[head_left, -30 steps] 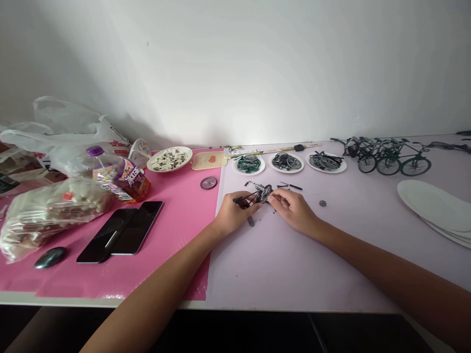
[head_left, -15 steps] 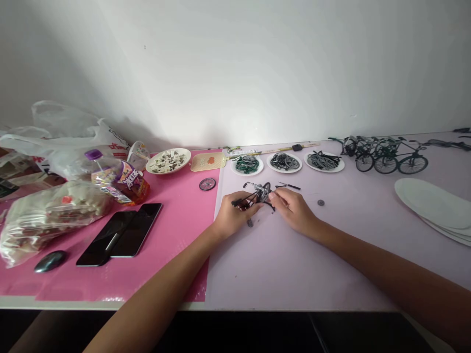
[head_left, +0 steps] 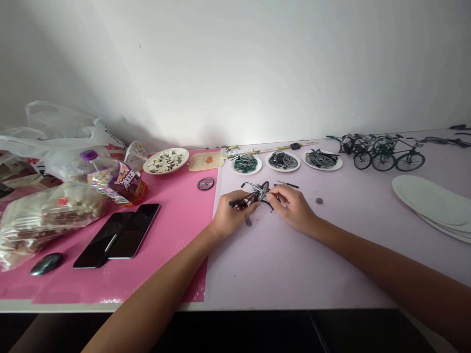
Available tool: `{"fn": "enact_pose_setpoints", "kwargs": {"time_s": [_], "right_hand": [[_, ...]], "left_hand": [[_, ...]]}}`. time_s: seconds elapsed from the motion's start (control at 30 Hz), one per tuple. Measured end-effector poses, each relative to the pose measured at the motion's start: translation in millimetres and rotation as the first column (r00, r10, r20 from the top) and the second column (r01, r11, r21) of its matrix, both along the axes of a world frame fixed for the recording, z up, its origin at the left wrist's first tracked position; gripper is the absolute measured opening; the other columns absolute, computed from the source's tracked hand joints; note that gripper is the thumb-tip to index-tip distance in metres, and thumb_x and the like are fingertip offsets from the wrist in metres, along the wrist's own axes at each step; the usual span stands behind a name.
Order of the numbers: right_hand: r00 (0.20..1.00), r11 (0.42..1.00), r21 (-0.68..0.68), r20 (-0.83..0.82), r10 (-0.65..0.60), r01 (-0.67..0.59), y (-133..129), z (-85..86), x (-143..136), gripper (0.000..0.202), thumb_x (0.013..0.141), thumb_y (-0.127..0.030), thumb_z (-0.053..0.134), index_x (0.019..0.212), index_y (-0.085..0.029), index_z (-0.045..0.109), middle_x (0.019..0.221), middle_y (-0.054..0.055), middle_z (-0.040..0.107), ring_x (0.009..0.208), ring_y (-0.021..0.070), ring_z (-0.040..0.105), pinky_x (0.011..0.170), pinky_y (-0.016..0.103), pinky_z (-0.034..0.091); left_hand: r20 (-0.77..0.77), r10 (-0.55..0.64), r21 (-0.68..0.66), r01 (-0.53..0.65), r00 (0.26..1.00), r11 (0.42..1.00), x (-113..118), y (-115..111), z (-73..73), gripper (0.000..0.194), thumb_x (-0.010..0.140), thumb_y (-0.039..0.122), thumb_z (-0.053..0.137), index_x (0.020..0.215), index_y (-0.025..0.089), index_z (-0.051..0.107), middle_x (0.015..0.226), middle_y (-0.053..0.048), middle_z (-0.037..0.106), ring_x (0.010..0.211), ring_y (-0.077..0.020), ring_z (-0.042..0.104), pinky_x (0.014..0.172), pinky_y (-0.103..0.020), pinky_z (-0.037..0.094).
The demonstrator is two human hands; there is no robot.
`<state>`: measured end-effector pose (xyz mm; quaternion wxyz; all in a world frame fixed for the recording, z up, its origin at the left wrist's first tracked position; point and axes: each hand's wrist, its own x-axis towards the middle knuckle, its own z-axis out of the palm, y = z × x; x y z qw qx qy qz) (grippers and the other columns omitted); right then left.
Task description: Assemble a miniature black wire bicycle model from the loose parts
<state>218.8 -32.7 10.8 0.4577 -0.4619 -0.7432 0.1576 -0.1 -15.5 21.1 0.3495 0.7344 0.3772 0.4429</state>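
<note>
My left hand (head_left: 228, 215) is closed round the frame of a small black and silver model bicycle (head_left: 260, 192), held above the pale tabletop. At the bicycle's right side, my right hand (head_left: 289, 203) is pinched, its thumb and forefinger touching the model near the wheel; whether a small part lies between the fingertips is hidden. Just below the hands lies a small dark part (head_left: 248, 221). A thin black screwdriver (head_left: 290, 185) rests behind my right hand. One loose wheel (head_left: 205, 184) lies on the pink mat, and a small grey disc (head_left: 319, 201) is on the right.
Plates of green parts (head_left: 245, 163), wheels (head_left: 282, 161) and black parts (head_left: 322, 160) line the back. Finished-looking model bicycles (head_left: 384, 152) stand back right, near stacked white discs (head_left: 430, 201). Phones (head_left: 134, 230), a bottle (head_left: 114, 179) and bags (head_left: 47, 211) are left.
The whole view has shifted slightly. Both hands keep nearly the same hold on the bicycle, with only a slight change in my right fingers.
</note>
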Motion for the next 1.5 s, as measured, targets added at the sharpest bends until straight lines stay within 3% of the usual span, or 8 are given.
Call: {"fn": "enact_pose_setpoints", "kwargs": {"time_s": [0.13, 0.27, 0.5, 0.67, 0.8, 0.93, 1.17, 1.5], "right_hand": [[0.999, 0.997, -0.069, -0.022, 0.036, -0.038, -1, -0.1, 1, 0.042, 0.108, -0.049, 0.049, 0.073, -0.024, 0.051, 0.069, 0.003, 0.056, 0.067, 0.0196, 0.052, 0.064, 0.034, 0.042], [0.996, 0.994, -0.076, -0.058, 0.071, -0.075, -3, -0.7, -1, 0.037, 0.109, -0.049, 0.048, 0.083, -0.023, 0.058, 0.075, 0.003, 0.061, 0.067, 0.0182, 0.053, 0.062, 0.032, 0.042], [0.990, 0.998, 0.007, -0.131, 0.061, -0.061, 1, -5.8, 0, 0.032, 0.106, -0.043, 0.056, 0.081, -0.023, 0.055, 0.067, -0.002, 0.055, 0.058, 0.0147, 0.048, 0.057, 0.029, 0.040], [0.987, 0.995, 0.001, -0.128, 0.096, -0.097, -1, -4.2, 1, 0.040, 0.110, -0.045, 0.047, 0.080, -0.022, 0.059, 0.071, 0.001, 0.061, 0.062, 0.0157, 0.054, 0.059, 0.029, 0.044], [0.986, 0.997, -0.002, -0.151, 0.071, -0.072, -2, -4.0, -2, 0.026, 0.104, -0.045, 0.061, 0.099, -0.022, 0.069, 0.077, 0.002, 0.066, 0.066, 0.0166, 0.059, 0.058, 0.028, 0.046], [0.980, 0.999, 0.024, -0.192, 0.047, -0.043, -2, -5.2, -3, 0.022, 0.101, -0.042, 0.065, 0.096, -0.022, 0.071, 0.075, 0.003, 0.068, 0.066, 0.0172, 0.062, 0.059, 0.029, 0.050], [0.979, 0.999, 0.034, -0.198, 0.045, -0.039, -2, -6.5, -2, 0.023, 0.103, -0.042, 0.063, 0.098, -0.022, 0.072, 0.080, 0.004, 0.071, 0.067, 0.0173, 0.064, 0.060, 0.029, 0.053], [0.990, 0.991, 0.129, -0.133, 0.044, -0.027, 1, -10.6, -2, 0.008, 0.099, -0.030, 0.067, 0.096, -0.023, 0.069, 0.079, 0.002, 0.070, 0.066, 0.0165, 0.062, 0.059, 0.028, 0.049]], "left_hand": [[-0.028, -0.040, 0.113, 0.043, 0.999, 0.993, -1, -1, 0.5, 0.030, 0.093, 0.046, 0.078, 0.088, 0.017, 0.079, 0.080, -0.006, 0.070, 0.069, -0.0154, 0.060, 0.062, -0.026, 0.048], [-0.058, -0.051, 0.263, 0.065, 0.997, 0.963, -5, 1, 0.6, 0.029, 0.099, 0.044, 0.072, 0.097, 0.016, 0.080, 0.081, -0.007, 0.071, 0.067, -0.0141, 0.063, 0.061, -0.025, 0.050], [-0.181, -0.020, 0.540, 0.116, 0.983, 0.834, -8, 0, -2.7, 0.015, 0.105, 0.024, 0.062, 0.106, 0.017, 0.075, 0.096, -0.009, 0.077, 0.076, -0.0144, 0.070, 0.067, -0.024, 0.054], [-0.160, -0.019, 0.539, 0.103, 0.987, 0.836, -8, -1, -2.3, 0.012, 0.103, 0.019, 0.063, 0.107, 0.017, 0.074, 0.099, -0.010, 0.078, 0.083, -0.0165, 0.074, 0.071, -0.025, 0.057], [-0.148, -0.016, 0.542, 0.094, 0.989, 0.835, -13, 2, 1.9, 0.012, 0.101, 0.018, 0.066, 0.109, 0.017, 0.075, 0.104, -0.011, 0.079, 0.086, -0.0181, 0.076, 0.074, -0.028, 0.060], [-0.173, -0.071, 0.524, 0.153, 0.982, 0.838, -15, 0, 6.4, 0.016, 0.100, 0.015, 0.066, 0.112, 0.017, 0.076, 0.113, -0.013, 0.080, 0.097, -0.0215, 0.077, 0.082, -0.031, 0.062], [-0.198, -0.027, 0.485, 0.121, 0.980, 0.866, -10, -6, 9.1, 0.033, 0.098, 0.015, 0.065, 0.129, 0.021, 0.072, 0.101, -0.006, 0.076, 0.078, -0.0147, 0.071, 0.072, -0.026, 0.058], [-0.196, -0.056, 0.460, 0.142, 0.979, 0.877, -9, -7, 10.0, 0.035, 0.099, 0.016, 0.062, 0.132, 0.021, 0.073, 0.103, -0.008, 0.071, 0.078, -0.0142, 0.067, 0.073, -0.026, 0.056]]}}
